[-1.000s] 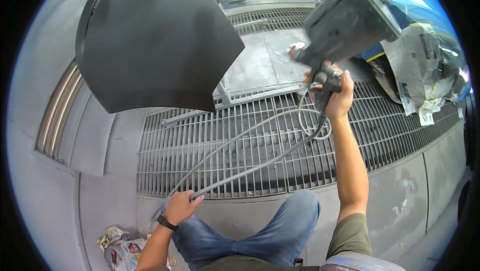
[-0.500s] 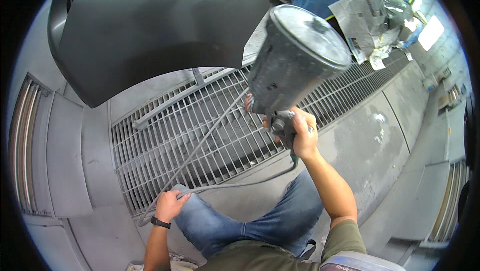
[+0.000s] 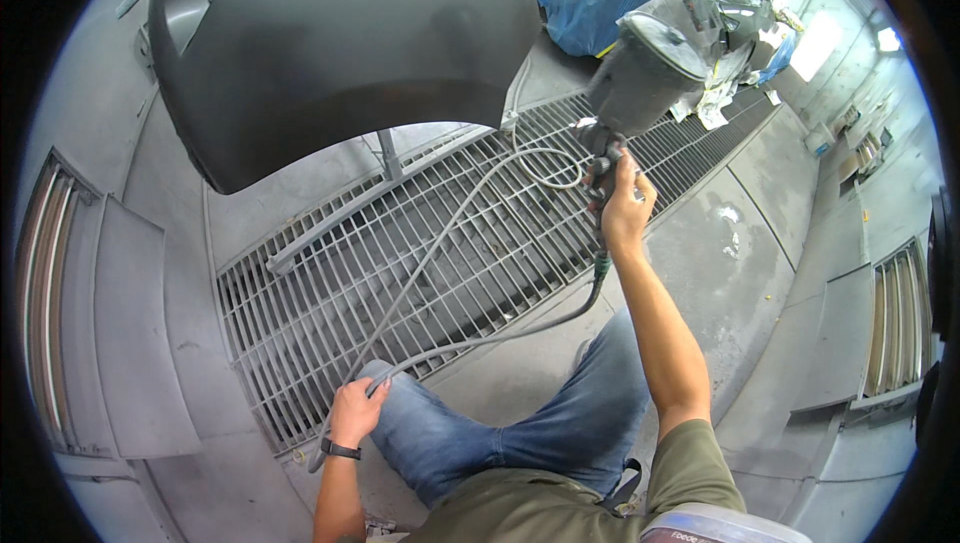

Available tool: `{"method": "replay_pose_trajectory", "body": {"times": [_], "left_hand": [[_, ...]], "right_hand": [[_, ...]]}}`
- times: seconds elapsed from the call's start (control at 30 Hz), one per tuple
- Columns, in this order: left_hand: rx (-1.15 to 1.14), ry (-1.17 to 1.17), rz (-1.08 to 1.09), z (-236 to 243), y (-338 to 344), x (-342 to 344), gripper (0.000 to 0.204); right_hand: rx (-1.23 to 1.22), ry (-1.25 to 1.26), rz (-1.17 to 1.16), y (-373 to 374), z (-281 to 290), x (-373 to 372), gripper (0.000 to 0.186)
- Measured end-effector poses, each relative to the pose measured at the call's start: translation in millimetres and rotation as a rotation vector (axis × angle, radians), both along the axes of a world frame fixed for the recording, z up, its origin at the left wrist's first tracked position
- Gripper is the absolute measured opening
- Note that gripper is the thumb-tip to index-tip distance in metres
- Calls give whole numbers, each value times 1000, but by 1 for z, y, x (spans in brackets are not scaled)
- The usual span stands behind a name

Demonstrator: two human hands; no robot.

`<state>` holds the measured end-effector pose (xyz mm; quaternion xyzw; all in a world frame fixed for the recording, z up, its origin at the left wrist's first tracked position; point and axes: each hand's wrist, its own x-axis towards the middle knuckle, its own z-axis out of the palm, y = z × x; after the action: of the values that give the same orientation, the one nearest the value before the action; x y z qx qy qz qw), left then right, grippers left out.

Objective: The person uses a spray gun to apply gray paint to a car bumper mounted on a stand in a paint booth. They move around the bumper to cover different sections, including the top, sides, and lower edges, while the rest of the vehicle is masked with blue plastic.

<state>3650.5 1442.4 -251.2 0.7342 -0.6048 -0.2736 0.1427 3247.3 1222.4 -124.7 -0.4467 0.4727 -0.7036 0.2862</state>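
My right hand (image 3: 624, 205) is closed round the handle of a spray gun (image 3: 608, 171), out in front and to the right. A grey lidded paint cup (image 3: 640, 78) sits on top of the gun. From the handle's base a grey air hose (image 3: 500, 335) runs left to my left hand (image 3: 357, 411), whose fingers are wrapped on it beside my left knee. The hose then crosses the grating and makes a loop near the panel. A smooth dark grey fender-like car panel (image 3: 350, 63) stands ahead on the left, apart from the gun.
A metal floor grating (image 3: 400, 273) lies before my feet, with a stand's metal leg (image 3: 388, 155) under the panel. Blue plastic sheeting (image 3: 590, 3) covers a large object at the back right. Louvred wall vents (image 3: 55, 303) are on both sides.
My right hand has moved the spray gun forward and right, away from me. My left hand, still on the hose, has shifted slightly right. The view has moved a little.
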Motion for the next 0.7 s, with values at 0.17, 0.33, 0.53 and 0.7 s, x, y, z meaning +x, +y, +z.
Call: {"method": "replay_pose_trajectory", "body": {"times": [0.17,0.33,0.53,0.7], "left_hand": [[41,-6,1,-11,19,31,49],[22,-21,15,-29,42,49,50],[-9,0,91,-32,62,52,50],[40,66,84,-29,62,33,48]], "right_hand": [[11,2,250,56,21,80,40],[3,111,537,103,62,181,38],[17,176,913,96,96,251,43],[109,98,735,69,77,174,44]]}}
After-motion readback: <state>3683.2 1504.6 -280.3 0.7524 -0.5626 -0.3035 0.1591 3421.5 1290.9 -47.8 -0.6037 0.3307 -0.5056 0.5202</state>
